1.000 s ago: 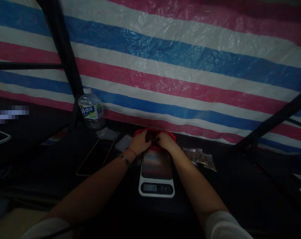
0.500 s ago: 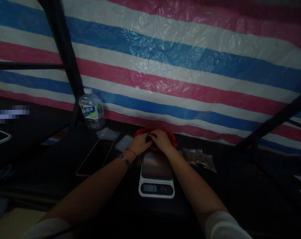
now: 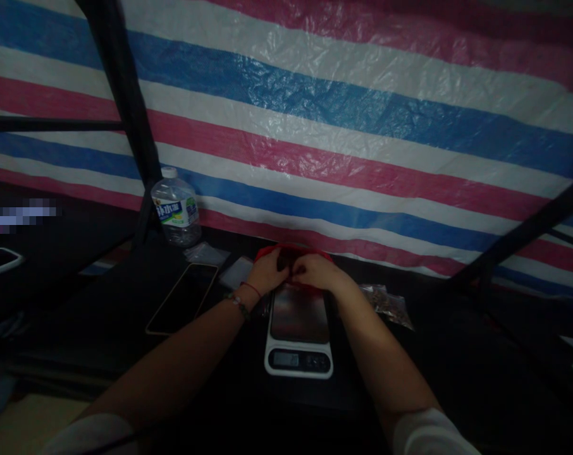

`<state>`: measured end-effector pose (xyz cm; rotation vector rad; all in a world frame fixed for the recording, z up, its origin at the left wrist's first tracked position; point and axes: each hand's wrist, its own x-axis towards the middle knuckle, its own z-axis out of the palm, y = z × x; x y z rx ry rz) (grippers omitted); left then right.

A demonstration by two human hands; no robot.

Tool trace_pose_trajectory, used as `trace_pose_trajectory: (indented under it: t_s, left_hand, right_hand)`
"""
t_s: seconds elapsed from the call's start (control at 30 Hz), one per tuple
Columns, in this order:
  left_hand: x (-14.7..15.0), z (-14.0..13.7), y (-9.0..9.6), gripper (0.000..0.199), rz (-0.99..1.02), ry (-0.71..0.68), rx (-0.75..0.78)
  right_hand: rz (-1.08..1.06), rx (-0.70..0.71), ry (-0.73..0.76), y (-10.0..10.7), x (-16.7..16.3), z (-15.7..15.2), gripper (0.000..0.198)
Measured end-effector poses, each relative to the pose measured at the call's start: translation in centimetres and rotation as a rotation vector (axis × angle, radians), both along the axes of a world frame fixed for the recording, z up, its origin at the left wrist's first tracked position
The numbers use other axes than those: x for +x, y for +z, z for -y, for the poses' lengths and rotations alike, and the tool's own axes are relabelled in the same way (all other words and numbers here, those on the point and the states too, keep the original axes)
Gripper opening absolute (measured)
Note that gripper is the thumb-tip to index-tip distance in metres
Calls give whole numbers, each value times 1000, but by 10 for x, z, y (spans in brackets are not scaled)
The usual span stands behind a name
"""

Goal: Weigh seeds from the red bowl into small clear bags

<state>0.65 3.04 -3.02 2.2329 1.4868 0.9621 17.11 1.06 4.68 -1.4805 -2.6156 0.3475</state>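
A red plastic bag (image 3: 310,251) with a dark inside lies behind the kitchen scale (image 3: 300,319), at the far end of its plate. My left hand (image 3: 268,270) is at the bag's left side, its fingers and thumb curled around the near left edge. Over the bag's opening, my right hand (image 3: 317,272) has its fingertips pinched together, close to my left thumb. Whatever those fingertips hold is too small and dark to make out. The scale has a white body and a lit display whose digits are unreadable.
Small clear bags of dried bits (image 3: 391,306) lie right of the scale. Left are a phone (image 3: 184,300), empty clear bags (image 3: 235,272) and a large plastic bottle (image 3: 175,212). Black frame bars (image 3: 125,95) and a striped plastic sheet (image 3: 338,139) stand behind.
My right hand has turned and shifted right, its fingers drawing into a pinch, so more of the bag's dark opening shows. My left hand has hardly moved.
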Motion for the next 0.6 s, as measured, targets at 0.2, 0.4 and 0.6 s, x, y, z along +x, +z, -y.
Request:
trace_pose_trajectory:
  t_s: [0.2,0.4,0.6]
  left_hand:
    - [0,-1,0,37,-11,42,-13]
    - [-1,-1,0,35,-22,-26,33]
    - [3,2,-1,49,-57,-72,18]
  right_hand:
    - [230,-180,83,-9,-5,4,24]
    - [-6,-30,-29,2,-2,-1,20]
    - [-197,237,-205,-3,-1,-14,15]
